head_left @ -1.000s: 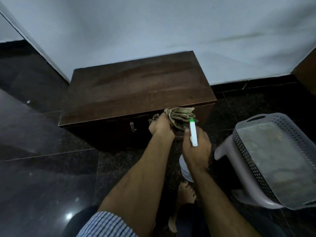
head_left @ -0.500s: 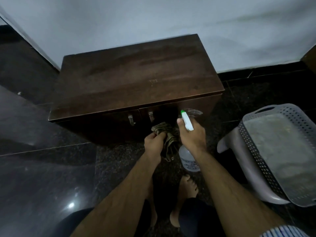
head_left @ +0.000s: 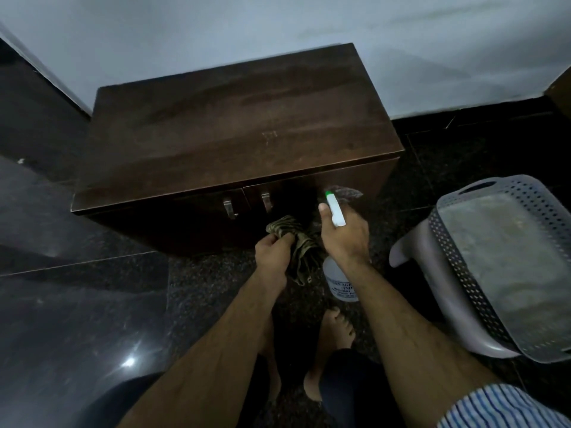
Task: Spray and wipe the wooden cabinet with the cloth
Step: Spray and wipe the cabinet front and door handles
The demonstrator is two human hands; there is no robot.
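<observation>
- The cabinet point(head_left: 234, 131) is a low dark wooden box standing on a dark glossy floor point(head_left: 77, 304), its back against a pale wall point(head_left: 278, 23)
- Two small metal handles point(head_left: 229, 208) sit side by side near the top of the cabinet's front, just under the overhanging top edge
- The left hand point(head_left: 273, 250) is in front of the cabinet's right door, below the handles; its fingers are closed around a bunched, striped olive cloth point(head_left: 296, 242)
- The upper wad of the cloth is at or very near the cabinet front, though contact cannot be told; the rest hangs down beside the wrist
- The right hand point(head_left: 346, 233) is in front of the cabinet's right end, fingers wrapped around the neck of a spray bottle point(head_left: 340, 279)
- The bottle's white head with its green tip point(head_left: 329, 194) points at the cabinet front, thumb lying alongside it; the clear body with printed text hangs below the hand
- A pale wet-looking patch point(head_left: 347, 193) shows on the cabinet front just beyond the green tip
- Right of the cabinet, well apart from it, a grey perforated basket point(head_left: 457, 257) rests tilted on a plastic stool point(head_left: 411, 251)
- Bare feet point(head_left: 336, 332) stand on the floor in front of the cabinet, below both hands
</observation>
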